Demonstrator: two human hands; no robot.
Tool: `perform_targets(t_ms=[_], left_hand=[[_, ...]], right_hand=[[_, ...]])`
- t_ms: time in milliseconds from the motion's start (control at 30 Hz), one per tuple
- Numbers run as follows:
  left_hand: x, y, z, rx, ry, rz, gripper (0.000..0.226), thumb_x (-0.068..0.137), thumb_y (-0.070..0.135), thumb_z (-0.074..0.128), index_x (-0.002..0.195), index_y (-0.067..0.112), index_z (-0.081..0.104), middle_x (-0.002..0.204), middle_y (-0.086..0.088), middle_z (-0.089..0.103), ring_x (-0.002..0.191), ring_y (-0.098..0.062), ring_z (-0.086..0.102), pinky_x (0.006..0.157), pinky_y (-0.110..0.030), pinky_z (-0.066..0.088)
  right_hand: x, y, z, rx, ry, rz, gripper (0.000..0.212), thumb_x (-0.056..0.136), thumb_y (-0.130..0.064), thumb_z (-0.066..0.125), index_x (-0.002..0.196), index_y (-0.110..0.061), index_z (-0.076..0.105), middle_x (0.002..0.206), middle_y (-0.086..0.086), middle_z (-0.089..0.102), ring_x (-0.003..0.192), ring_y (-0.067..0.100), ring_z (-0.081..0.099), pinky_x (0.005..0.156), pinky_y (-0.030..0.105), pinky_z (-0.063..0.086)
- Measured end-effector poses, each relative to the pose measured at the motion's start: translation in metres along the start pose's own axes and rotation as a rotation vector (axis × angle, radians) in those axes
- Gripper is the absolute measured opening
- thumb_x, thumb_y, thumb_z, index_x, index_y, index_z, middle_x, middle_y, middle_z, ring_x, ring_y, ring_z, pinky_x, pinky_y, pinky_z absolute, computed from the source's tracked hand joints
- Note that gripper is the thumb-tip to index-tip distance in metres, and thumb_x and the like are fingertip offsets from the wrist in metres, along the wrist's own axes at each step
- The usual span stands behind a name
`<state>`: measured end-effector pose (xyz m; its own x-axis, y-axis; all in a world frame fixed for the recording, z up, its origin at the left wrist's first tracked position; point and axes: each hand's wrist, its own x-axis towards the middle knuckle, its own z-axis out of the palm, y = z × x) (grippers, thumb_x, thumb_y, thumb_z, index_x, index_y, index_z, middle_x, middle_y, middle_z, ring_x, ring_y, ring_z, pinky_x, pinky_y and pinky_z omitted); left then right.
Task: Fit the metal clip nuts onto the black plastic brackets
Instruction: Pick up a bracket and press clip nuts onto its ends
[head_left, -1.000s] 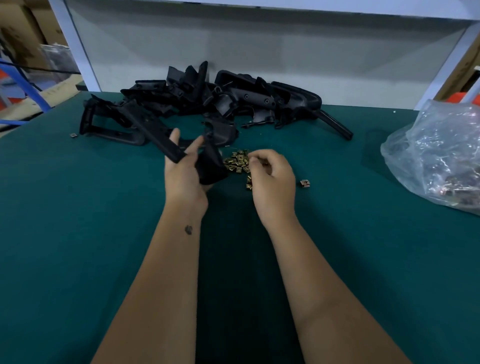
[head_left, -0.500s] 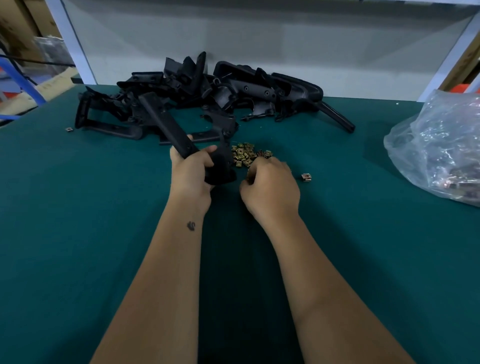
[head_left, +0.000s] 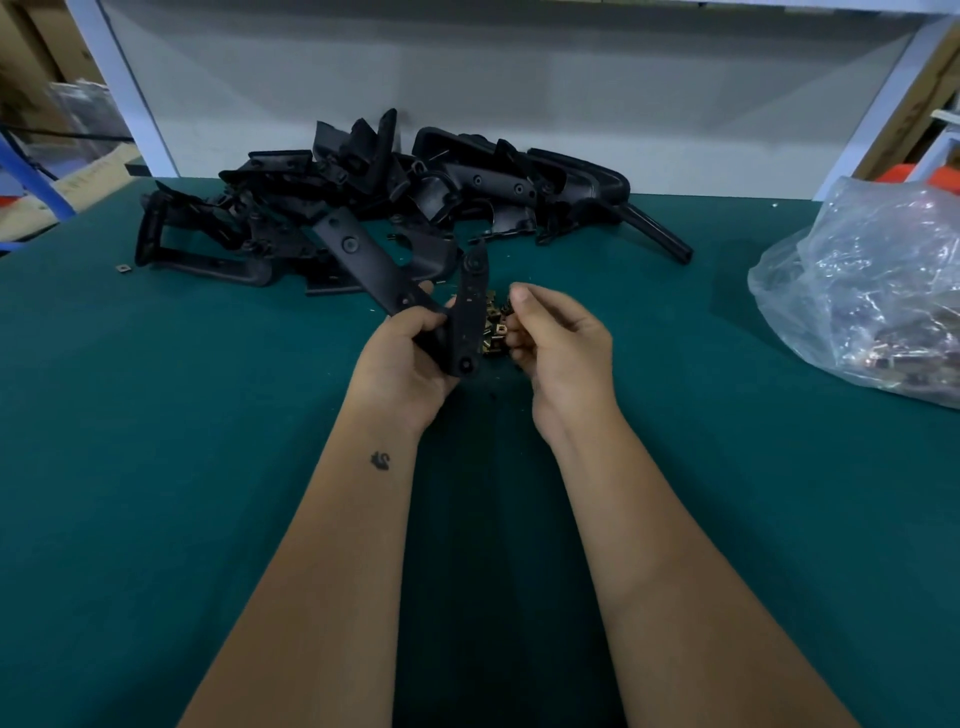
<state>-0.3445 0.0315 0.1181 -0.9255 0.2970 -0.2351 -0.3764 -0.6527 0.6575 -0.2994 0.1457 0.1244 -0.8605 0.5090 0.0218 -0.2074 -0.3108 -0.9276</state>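
Note:
My left hand (head_left: 402, 364) grips a black plastic bracket (head_left: 467, 312), a V-shaped piece with one long arm reaching up-left and a shorter arm standing upright. My right hand (head_left: 558, 345) is just to its right, fingers curled, pinching a brass-coloured clip nut (head_left: 500, 330) close to the bracket's edge. Behind the bracket a small heap of clip nuts (head_left: 491, 312) lies on the green table, mostly hidden by both hands. A pile of black brackets (head_left: 415, 192) lies at the back of the table.
A clear plastic bag (head_left: 872, 291) with more parts sits at the right edge. One stray clip nut (head_left: 123, 268) lies at the far left. A white wall panel (head_left: 519, 78) closes the back of the green table (head_left: 156, 467).
My left hand has lifted and turned the bracket so its short arm stands upright. My right hand has come up off the heap with a clip nut pinched in its fingers.

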Motion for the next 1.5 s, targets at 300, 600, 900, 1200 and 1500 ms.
perform_targets(t_ms=[300,600,900,1200,1500], left_hand=[[0.002,-0.004,0.006,0.029,0.032,0.048,0.030,0.094,0.021,0.065,0.120,0.011,0.057,0.076,0.002,0.069,0.059,-0.008,0.067,0.052,-0.019,0.051],[0.004,-0.006,0.007,0.054,0.038,0.065,0.049,0.092,0.018,0.067,0.136,0.005,0.052,0.119,-0.013,0.070,0.103,-0.024,0.070,0.082,-0.035,0.058],[0.007,-0.007,0.005,0.028,0.066,0.034,0.048,0.094,0.018,0.065,0.137,0.001,0.051,0.122,-0.015,0.067,0.092,-0.020,0.070,0.066,-0.026,0.057],[0.008,-0.011,0.007,0.095,0.086,0.103,0.012,0.095,0.010,0.062,0.107,0.007,0.063,0.093,-0.006,0.073,0.080,-0.016,0.071,0.069,-0.028,0.059],[0.004,-0.017,0.011,0.108,0.155,0.241,0.015,0.094,0.007,0.064,0.104,0.016,0.059,0.099,-0.004,0.073,0.081,-0.015,0.073,0.070,-0.029,0.058]], right_hand=[[0.003,-0.001,0.002,0.280,-0.059,0.082,0.016,0.090,0.007,0.059,0.094,-0.004,0.069,0.080,0.006,0.069,0.072,0.013,0.066,0.070,0.020,0.056],[0.001,0.002,0.006,0.192,-0.129,0.055,0.016,0.086,0.007,0.064,0.085,-0.007,0.071,0.086,0.009,0.072,0.083,0.020,0.069,0.079,0.028,0.058],[-0.001,0.001,0.007,0.252,-0.142,0.087,0.017,0.089,0.006,0.061,0.082,-0.008,0.068,0.079,0.007,0.072,0.074,0.018,0.070,0.070,0.027,0.058],[-0.003,0.000,0.009,0.208,-0.061,0.054,0.015,0.088,0.004,0.063,0.082,-0.008,0.068,0.086,0.011,0.070,0.079,0.021,0.069,0.077,0.031,0.059],[-0.007,0.006,0.018,0.150,0.026,0.046,0.016,0.087,0.002,0.067,0.082,-0.014,0.068,0.086,0.004,0.067,0.085,0.016,0.064,0.077,0.024,0.054]])
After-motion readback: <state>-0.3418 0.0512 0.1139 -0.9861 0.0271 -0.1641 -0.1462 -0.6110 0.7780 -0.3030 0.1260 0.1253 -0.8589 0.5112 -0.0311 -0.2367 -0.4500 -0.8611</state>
